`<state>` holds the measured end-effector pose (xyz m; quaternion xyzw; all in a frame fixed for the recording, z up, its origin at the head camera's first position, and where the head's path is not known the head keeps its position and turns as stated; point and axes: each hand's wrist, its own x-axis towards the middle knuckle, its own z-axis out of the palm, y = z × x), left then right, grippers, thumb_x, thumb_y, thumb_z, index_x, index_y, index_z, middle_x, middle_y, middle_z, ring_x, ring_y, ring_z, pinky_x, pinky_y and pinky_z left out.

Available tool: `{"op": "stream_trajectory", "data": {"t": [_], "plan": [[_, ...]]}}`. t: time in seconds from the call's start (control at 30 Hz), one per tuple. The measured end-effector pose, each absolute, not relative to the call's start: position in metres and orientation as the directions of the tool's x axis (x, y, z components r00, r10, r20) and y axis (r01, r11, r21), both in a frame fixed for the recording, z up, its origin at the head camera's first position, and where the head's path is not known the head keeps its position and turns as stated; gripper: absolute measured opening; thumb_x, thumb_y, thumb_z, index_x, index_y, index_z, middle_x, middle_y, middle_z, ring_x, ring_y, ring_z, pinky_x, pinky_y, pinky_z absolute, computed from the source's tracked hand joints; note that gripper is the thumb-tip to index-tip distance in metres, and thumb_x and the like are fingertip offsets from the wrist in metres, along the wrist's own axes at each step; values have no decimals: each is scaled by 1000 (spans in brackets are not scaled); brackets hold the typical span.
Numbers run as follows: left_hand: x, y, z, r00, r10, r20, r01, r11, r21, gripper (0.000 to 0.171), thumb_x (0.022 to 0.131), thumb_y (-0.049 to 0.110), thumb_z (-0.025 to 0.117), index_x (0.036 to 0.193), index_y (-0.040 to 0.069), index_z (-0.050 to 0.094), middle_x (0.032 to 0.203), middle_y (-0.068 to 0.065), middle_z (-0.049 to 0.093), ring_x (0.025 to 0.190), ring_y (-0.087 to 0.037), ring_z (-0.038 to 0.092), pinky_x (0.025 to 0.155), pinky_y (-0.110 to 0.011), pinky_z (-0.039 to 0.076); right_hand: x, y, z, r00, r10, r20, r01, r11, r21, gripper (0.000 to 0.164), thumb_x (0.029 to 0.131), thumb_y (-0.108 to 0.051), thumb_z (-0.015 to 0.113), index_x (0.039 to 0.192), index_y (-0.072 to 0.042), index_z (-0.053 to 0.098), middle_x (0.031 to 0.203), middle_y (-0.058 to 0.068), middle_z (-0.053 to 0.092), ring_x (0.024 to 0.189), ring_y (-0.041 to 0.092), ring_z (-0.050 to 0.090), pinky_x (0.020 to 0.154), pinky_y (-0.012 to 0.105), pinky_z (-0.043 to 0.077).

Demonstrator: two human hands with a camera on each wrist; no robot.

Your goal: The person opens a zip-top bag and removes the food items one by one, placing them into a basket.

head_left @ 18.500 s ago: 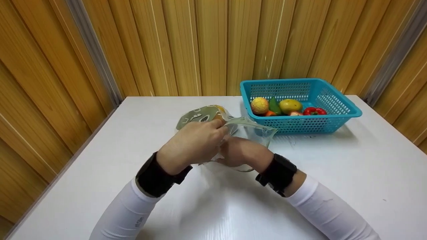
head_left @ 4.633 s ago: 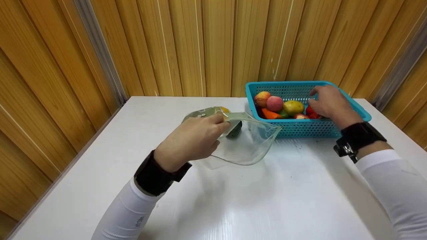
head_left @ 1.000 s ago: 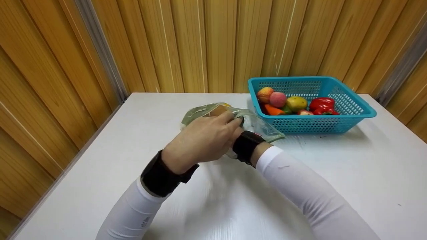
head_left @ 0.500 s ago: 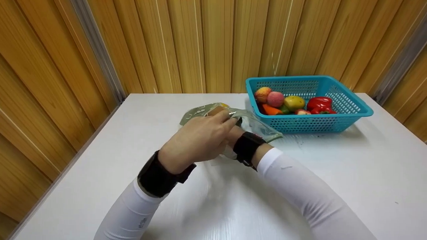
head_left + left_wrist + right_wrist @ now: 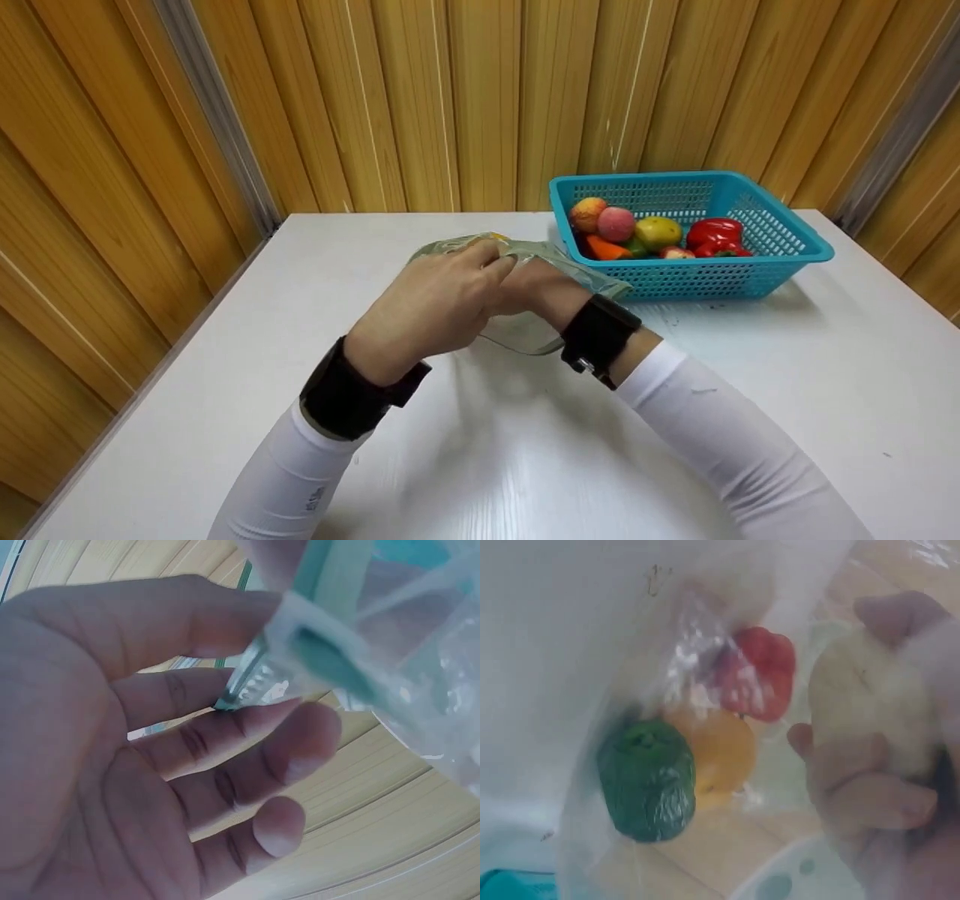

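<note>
My left hand (image 5: 435,300) pinches the rim of a clear plastic zip bag (image 5: 525,334) with green printing. In the left wrist view, thumb and forefinger grip the bag's edge (image 5: 337,652), and the other fingers are loosely bent. My right hand (image 5: 544,289) is inside the bag's mouth, its fingers hidden in the head view. Through hazy plastic in the right wrist view, its fingers curl round a pale yellowish round fruit (image 5: 866,694) of unclear kind. Nearby inside the bag are a green bell pepper (image 5: 652,784), an orange fruit (image 5: 718,754) and a red bell pepper (image 5: 769,675).
A turquoise basket (image 5: 690,281) stands at the table's back right, just beyond the bag. It contains a yellow-red fruit (image 5: 587,215), a pink peach (image 5: 616,224), a mango (image 5: 658,234), a carrot (image 5: 606,248) and red bell peppers (image 5: 716,234). Wood-patterned panels (image 5: 480,105) rise behind the white table.
Compared with half a second ago, my right hand has drawn partway back out of the bag. More produce, including a carrot and pink peach, shows in the basket than at 18.5 seconds ago.
</note>
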<state>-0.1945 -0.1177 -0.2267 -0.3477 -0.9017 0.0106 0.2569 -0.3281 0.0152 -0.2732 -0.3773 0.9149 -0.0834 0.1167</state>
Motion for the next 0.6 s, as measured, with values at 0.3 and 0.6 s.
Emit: {"op": "stream_trajectory", "data": {"t": [0.3, 0.6], "plan": [[-195, -122, -223, -682, 595, 426, 588, 792, -166, 39, 80, 0, 68, 119, 4, 64, 118, -9, 65, 99, -29, 68, 82, -44, 57, -303, 31, -262, -824, -544, -160, -536, 839, -91, 59, 86, -43, 70, 129, -4, 59, 113, 9, 61, 91, 23, 56, 73, 34, 49], [-196, -122, -223, -705, 548, 450, 531, 829, -176, 41, 79, -9, 58, 117, 7, 64, 115, -7, 65, 88, -30, 68, 66, -43, 57, -272, 63, -260, -713, -676, 188, -701, 699, -142, 46, 77, -33, 77, 113, -10, 61, 95, 5, 60, 82, 21, 58, 67, 33, 50]]}}
